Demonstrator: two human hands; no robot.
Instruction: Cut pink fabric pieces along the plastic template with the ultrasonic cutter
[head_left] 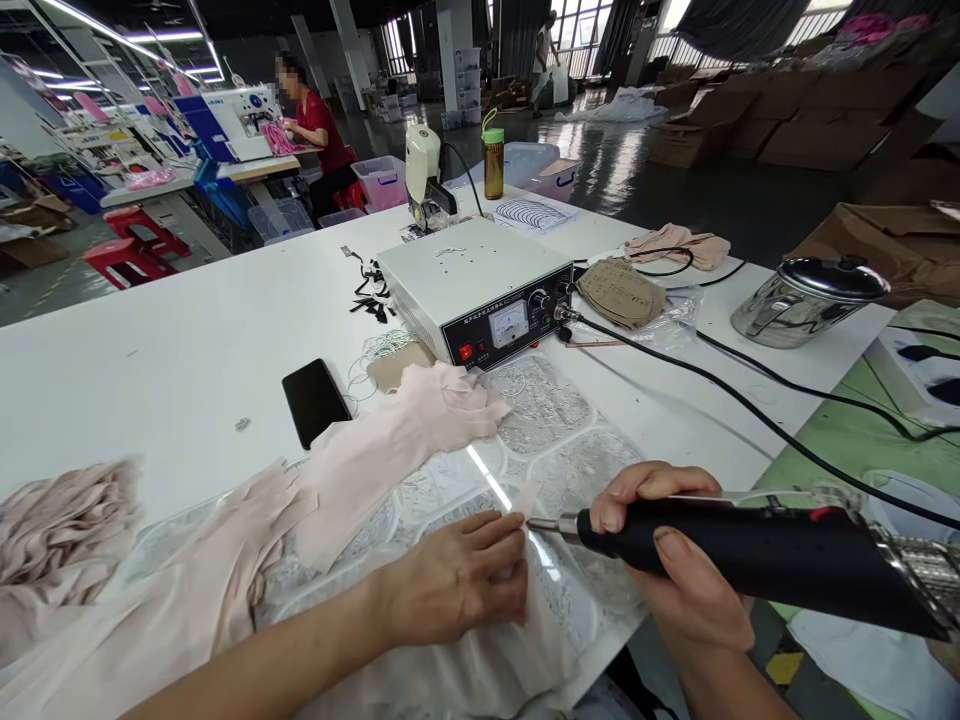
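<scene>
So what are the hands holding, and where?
The right hand grips the black tool around its handle, just behind the metal tip. The left hand pins pale pink fabric flat.

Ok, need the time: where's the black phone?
Head view, left of centre: the flat black phone lies on the white table, beside the pale pink fabric, near the white control box.

"JUKI" is read in blue on the white sewing machine [241, 108] at eleven o'clock. A line of white characters is printed on the black front of the control box [474, 272] at twelve o'clock, but it is too small to be read.
</scene>
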